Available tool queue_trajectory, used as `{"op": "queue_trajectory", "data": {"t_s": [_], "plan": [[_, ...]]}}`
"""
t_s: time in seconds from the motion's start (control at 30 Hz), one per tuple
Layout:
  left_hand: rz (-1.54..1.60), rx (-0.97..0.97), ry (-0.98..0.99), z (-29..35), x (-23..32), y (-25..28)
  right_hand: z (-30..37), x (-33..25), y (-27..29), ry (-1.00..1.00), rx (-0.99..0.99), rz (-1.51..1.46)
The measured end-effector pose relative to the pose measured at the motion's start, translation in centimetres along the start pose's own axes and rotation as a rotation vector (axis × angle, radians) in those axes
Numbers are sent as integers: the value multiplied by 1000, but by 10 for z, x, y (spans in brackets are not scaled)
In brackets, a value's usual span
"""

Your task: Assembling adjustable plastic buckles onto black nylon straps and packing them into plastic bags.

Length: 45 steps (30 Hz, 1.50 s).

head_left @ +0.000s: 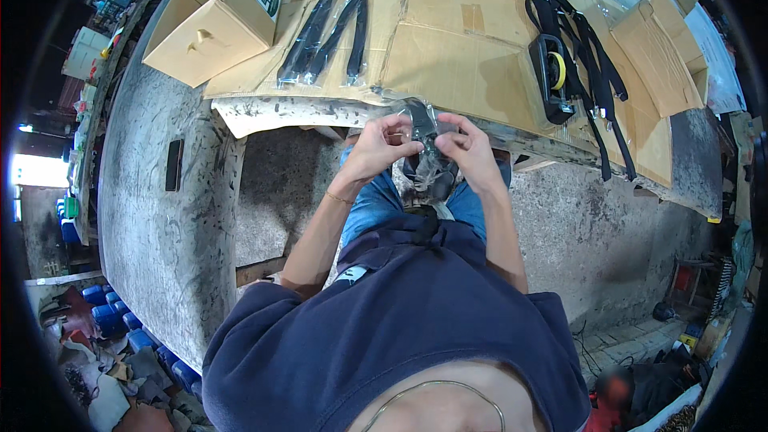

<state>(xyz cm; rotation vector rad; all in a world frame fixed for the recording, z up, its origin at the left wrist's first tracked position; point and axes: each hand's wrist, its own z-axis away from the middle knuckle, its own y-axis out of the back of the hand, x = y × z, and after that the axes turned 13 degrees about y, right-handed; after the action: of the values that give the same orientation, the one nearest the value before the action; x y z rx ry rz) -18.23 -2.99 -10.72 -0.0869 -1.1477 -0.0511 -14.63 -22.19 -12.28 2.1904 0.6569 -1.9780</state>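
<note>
Between my two hands, at the table's front edge, is a clear plastic bag (422, 118) with black suspenders inside. My left hand (379, 146) pinches the bag's left side between thumb and fingers. Opposite it, my right hand (470, 150) grips the right side the same way. The lower end of the bag is crumpled and hangs over my lap. Farther left on the table lie other black suspenders (322, 38), flat in clear plastic. Loose black suspenders (590, 64) with metal clips are spread at the right, next to a black tape dispenser (550, 80) with a yellow core.
Flattened cardboard (448, 60) covers the table. An open cardboard box (220, 44) stands at the far left, another box (656, 56) at the right. On the grey side table lies a dark phone (173, 166). Blue containers (112, 320) and scraps crowd the lower left floor.
</note>
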Motion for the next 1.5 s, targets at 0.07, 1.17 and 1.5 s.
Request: {"op": "queue_trajectory", "data": {"t_s": [0.07,1.17,1.5], "plan": [[-1,10,-6,5,4,-4,-8,0,12,-178,-82,-174],[61,301,-147,31,-8,-27,-22,-24,11,-43,-247,-84],[130,354,-198,24,-2,-18,-14,-18,-8,1,-220,-37]]}}
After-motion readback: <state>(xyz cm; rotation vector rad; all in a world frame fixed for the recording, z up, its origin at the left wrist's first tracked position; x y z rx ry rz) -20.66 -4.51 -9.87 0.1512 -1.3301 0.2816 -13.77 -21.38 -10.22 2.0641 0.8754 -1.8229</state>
